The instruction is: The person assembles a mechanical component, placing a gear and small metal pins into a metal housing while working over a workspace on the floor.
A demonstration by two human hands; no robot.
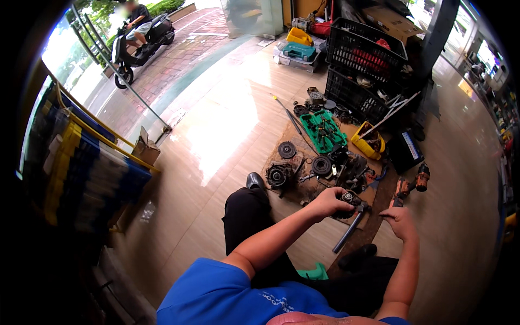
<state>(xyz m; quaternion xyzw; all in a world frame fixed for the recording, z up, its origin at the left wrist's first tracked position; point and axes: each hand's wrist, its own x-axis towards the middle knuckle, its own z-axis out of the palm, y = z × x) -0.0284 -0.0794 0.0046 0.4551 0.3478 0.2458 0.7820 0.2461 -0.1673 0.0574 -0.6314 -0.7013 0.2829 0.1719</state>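
My left hand (327,202) is closed around a small, greasy metal part with a round, ring-like end (348,197). Below it a grey metal bar (348,233) slants down toward my shoes, its upper end close to that part; whether they are joined I cannot tell. To the right, my right hand (400,222) has its fingers curled together, and whatever is in them is too small to make out. Just beyond those fingers lies an orange and black power tool (402,189). Under both hands, dark machine parts cover a stained cardboard sheet (277,157).
A green tool case (323,131) lies open beyond the parts, near a yellow cut-open container (368,142) and a black box (405,151). Black crates (365,51) are stacked behind. A round pulley (287,149) and a dark motor-like unit (278,175) sit left. A person rides a scooter (142,49) outside.
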